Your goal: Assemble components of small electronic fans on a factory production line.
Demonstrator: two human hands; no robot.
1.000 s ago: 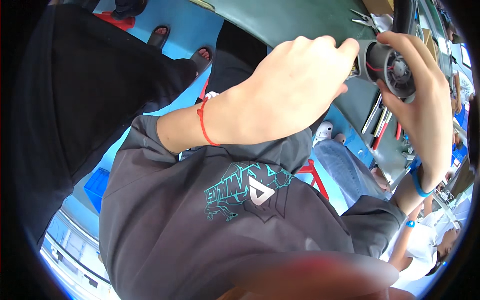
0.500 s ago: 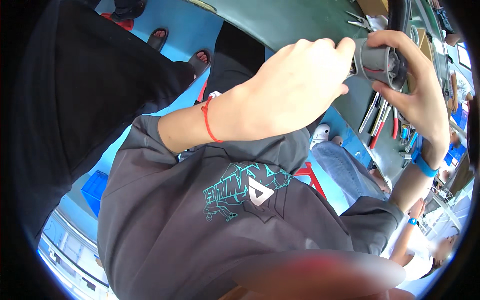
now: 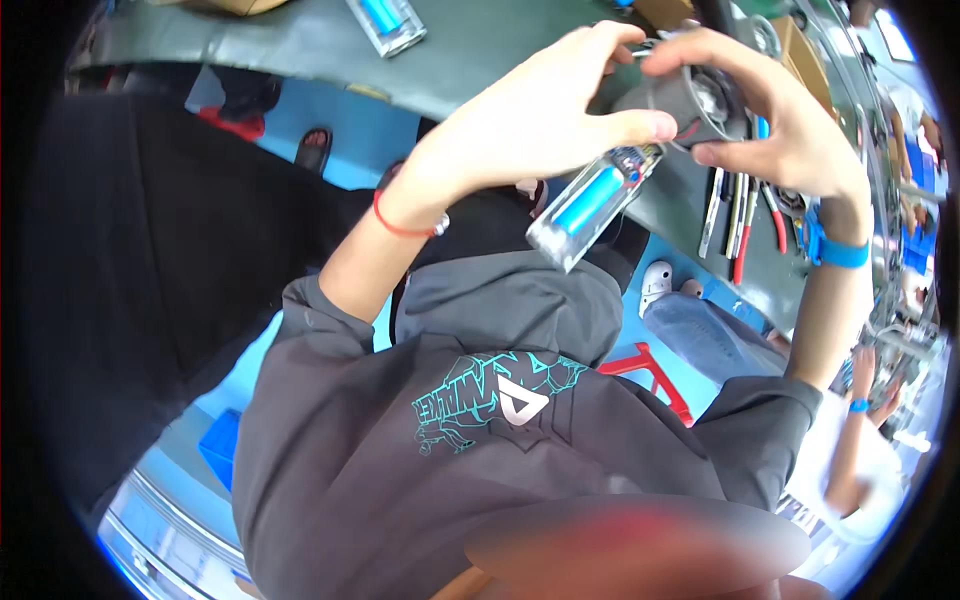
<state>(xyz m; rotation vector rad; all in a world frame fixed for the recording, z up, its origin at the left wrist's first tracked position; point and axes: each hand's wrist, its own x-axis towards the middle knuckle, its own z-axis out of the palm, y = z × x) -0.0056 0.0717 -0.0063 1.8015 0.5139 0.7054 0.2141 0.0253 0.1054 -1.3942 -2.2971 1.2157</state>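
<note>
Both of my hands are raised over the near edge of the green bench around a grey cylindrical housing (image 3: 690, 100). My left hand (image 3: 550, 110) closes on its left side, the thumb pressed along the housing; some fingertips are hidden behind it. My right hand (image 3: 785, 115) grips the rim from the right, with thumb below and fingers above. A clear plastic handle (image 3: 590, 205) with a blue cell and a small circuit board inside hangs below the left thumb, tilted down to the left. It seems joined to the housing, but the joint is hidden.
On the green bench (image 3: 470, 60), pliers and other slim hand tools (image 3: 738, 225) lie beside my right hand. A similar clear case with a blue cell (image 3: 385, 22) lies at the far left. Cardboard boxes (image 3: 805, 65) stand behind. A red stool (image 3: 650, 375) and other people are close by.
Both hands and the housing have shifted slightly left and up. My left hand has turned, its thumb now showing on the housing, and the clear handle with the blue cell has come into sight.
</note>
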